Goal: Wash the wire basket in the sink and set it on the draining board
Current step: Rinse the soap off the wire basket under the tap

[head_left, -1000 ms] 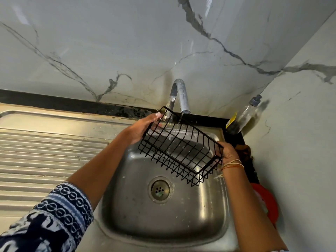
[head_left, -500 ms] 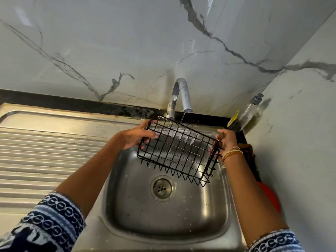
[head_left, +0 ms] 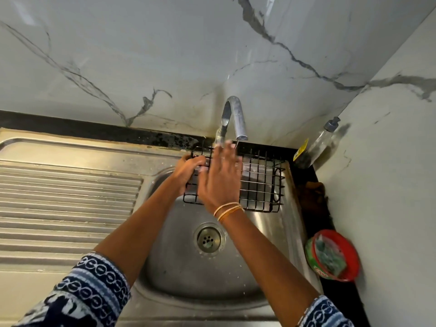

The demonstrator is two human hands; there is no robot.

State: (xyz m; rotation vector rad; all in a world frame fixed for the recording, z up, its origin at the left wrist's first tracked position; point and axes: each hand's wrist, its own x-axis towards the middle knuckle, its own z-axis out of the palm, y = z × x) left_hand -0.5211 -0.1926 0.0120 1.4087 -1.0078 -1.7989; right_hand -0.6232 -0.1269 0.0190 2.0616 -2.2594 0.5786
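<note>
A black wire basket [head_left: 262, 182] hangs over the back of the steel sink [head_left: 188, 267], just under the curved tap [head_left: 236, 114]. My left hand [head_left: 191, 168] grips the basket's left end. My right hand [head_left: 221, 180] lies flat with spread fingers over the basket's middle, fingertips near the tap spout, covering part of the wires. The ribbed draining board [head_left: 66, 204] lies to the left of the sink bowl.
A clear pump bottle [head_left: 318, 142] leans in the back right corner. A red tub with a green scrubber [head_left: 332, 256] sits on the dark ledge right of the sink. Marble walls close in behind and to the right. The drain [head_left: 208, 239] is in the bowl's middle.
My right hand has let go of the basket's right end and moved left across its middle. The basket has levelled out and shifted back toward the tap.
</note>
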